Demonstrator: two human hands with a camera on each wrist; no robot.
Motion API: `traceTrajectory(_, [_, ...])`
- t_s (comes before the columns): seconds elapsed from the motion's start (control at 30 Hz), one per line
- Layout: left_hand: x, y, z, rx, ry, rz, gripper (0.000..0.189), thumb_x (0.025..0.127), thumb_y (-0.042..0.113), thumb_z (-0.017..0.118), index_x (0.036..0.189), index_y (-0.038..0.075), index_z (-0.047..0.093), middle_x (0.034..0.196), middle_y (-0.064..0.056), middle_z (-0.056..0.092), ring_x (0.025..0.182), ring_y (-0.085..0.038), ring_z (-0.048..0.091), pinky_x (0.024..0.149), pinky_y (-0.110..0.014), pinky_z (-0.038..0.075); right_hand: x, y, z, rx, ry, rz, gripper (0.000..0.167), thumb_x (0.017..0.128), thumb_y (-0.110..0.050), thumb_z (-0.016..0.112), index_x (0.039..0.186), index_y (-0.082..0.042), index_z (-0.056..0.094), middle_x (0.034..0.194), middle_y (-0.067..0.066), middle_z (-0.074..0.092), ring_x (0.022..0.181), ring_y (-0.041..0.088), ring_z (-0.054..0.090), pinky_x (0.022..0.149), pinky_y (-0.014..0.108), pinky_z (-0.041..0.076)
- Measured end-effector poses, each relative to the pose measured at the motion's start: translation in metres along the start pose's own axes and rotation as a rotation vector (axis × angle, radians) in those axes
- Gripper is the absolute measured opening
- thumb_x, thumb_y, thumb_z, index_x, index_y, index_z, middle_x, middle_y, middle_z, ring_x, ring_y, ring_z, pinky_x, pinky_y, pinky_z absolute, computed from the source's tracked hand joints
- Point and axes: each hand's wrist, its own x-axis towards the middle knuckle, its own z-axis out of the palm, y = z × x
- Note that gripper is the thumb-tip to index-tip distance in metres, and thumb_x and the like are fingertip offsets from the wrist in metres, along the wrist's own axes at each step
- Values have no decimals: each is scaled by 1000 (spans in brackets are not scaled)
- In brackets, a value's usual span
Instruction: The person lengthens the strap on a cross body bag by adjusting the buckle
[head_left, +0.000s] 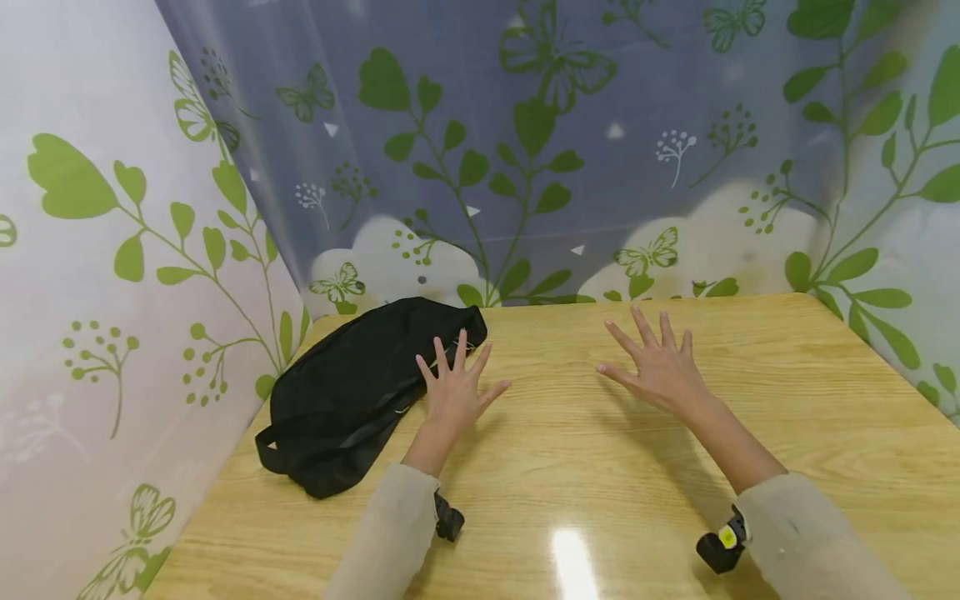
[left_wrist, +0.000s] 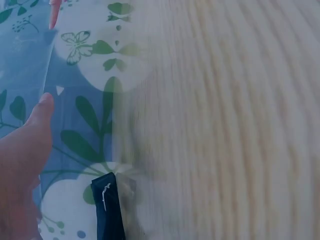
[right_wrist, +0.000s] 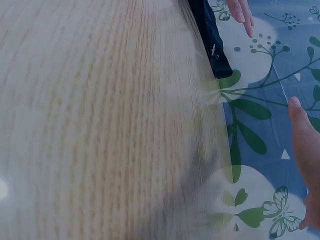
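Observation:
A black fabric bag (head_left: 352,375) with a strap loop lies at the left of the wooden table. My left hand (head_left: 454,396), fingers spread, is held by the bag's right edge and grips nothing; whether it touches the bag I cannot tell. Farther right, my right hand (head_left: 663,371) hovers above the table with its fingers fanned out and nothing in them. The left wrist view has the left thumb (left_wrist: 42,112) and the bag's end (left_wrist: 109,207) below it. In the right wrist view the right thumb (right_wrist: 300,117) shows, with the bag (right_wrist: 212,45) beyond.
The wooden tabletop (head_left: 555,450) stretches under both hands, with a bright reflection near its front. A patterned curtain (head_left: 480,167) with leaves and butterflies stands along the back edge. Similar sheets hang at the left (head_left: 150,292) and right. Each wrist carries a small black camera (head_left: 450,521).

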Motion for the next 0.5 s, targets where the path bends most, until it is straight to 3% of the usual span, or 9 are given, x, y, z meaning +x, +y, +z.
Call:
traceTrajectory(0.23, [-4, -11, -3, -89, 16, -65, 73, 85, 68, 35, 147, 33, 19, 152, -9, 2, 132, -44, -6, 96, -67, 0, 0, 0, 5, 4, 24, -18, 76, 86, -63, 43, 146, -20, 26, 151, 17, 3, 128, 54, 2, 90, 73, 2])
traceTrajectory(0.33, [-14, -28, -5, -145, 38, -124, 73, 87, 64, 40, 147, 30, 18, 152, -12, 4, 131, -46, -6, 95, -68, -1, 0, -4, 13, 5, 21, -29, 75, 86, -63, 43, 146, -21, 27, 150, 18, 6, 127, 55, 4, 90, 73, 4])
traceTrajectory(0.5, [-39, -69, -9, -184, 46, -207, 72, 89, 61, 37, 148, 23, 18, 151, -16, 3, 130, -48, -7, 94, -68, -6, 2, -15, 28, 13, 9, -43, 75, 86, -62, 45, 145, -20, 28, 149, 19, 10, 127, 55, 7, 90, 73, 9])
